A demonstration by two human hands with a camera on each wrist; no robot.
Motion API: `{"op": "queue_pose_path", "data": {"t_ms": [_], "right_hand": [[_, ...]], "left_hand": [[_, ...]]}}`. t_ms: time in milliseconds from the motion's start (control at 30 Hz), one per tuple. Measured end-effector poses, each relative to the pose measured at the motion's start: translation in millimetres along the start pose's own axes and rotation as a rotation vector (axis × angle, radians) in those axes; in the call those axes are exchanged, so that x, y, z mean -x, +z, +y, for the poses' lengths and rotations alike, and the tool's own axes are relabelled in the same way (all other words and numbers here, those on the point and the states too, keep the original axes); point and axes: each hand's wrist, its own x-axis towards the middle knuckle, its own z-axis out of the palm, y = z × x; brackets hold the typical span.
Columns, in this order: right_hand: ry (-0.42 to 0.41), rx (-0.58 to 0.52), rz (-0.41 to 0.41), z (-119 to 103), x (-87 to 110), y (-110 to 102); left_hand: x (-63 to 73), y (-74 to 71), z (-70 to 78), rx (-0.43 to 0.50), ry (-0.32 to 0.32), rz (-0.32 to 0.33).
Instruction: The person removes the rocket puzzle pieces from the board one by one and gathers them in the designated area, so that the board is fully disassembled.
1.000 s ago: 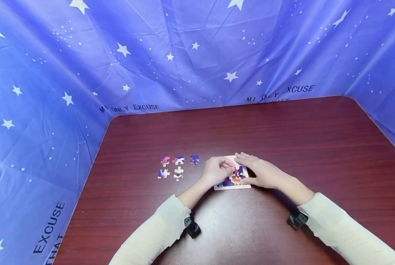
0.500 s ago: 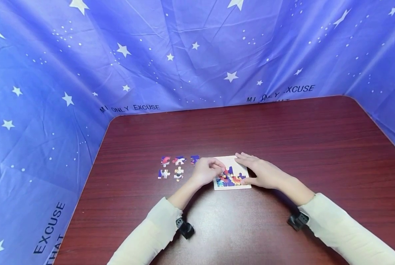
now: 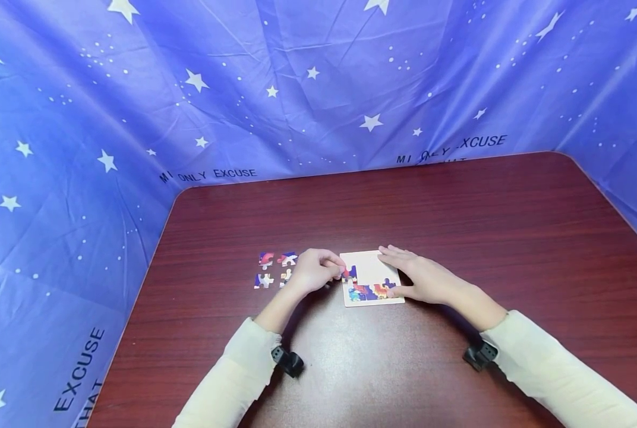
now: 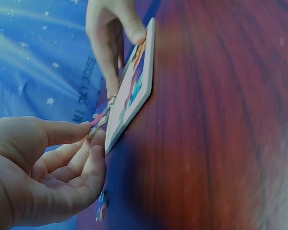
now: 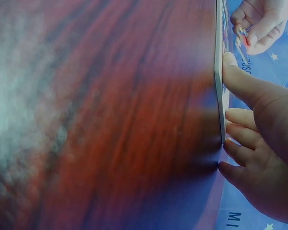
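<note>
In the head view my left hand point(image 3: 315, 270) pinches a red and purple jigsaw piece point(image 3: 350, 273) between thumb and fingertips, over the left side of a white puzzle tray point(image 3: 374, 266). The left wrist view shows the piece point(image 4: 100, 117) raised at a tilt from the tray. Fitted pieces point(image 3: 372, 292) form a row along the tray's near side. My right hand point(image 3: 431, 278) rests on the tray's right side, fingers extended toward its far corner and thumb point(image 5: 237, 79) on the near part.
Left of the tray lie several loose jigsaw pieces point(image 3: 266, 260) on the dark red wooden table point(image 3: 382, 208). The left hand covers part of that group. A blue star-printed curtain point(image 3: 308, 113) hangs behind the table and along both sides.
My left hand has moved left across the tray with the jigsaw piece, from near its middle to its left edge, uncovering the white base. The right hand has stayed put.
</note>
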Motion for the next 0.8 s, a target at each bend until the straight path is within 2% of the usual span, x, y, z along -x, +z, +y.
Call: {"op": "queue_pose_path", "data": {"t_ms": [267,433,533,700,800], "right_hand": [[0.004,0.007,-0.009,-0.2,-0.8,-0.4],[0.005,0.000,-0.005,-0.6,-0.5,-0.4],[0.010,-0.001,-0.008,-0.2,-0.9,-0.1],[0.012,0.004,-0.014,0.3,-0.9,-0.1],[0.013,0.003,-0.019,-0.1,-1.0,-0.9]], "left_hand": [[1.5,-22.6,-10.1,-0.058,-0.005,0.028],[5.7,-36.9,-14.1,-0.095,-0.027,0.080],[7.9,-43.3,-16.1,-0.119,-0.051,0.076],[10.3,-47.7,-19.7,-0.126,-0.105,0.043],[11.3,-46.2,-22.3,-0.152,-0.098,0.050]]}}
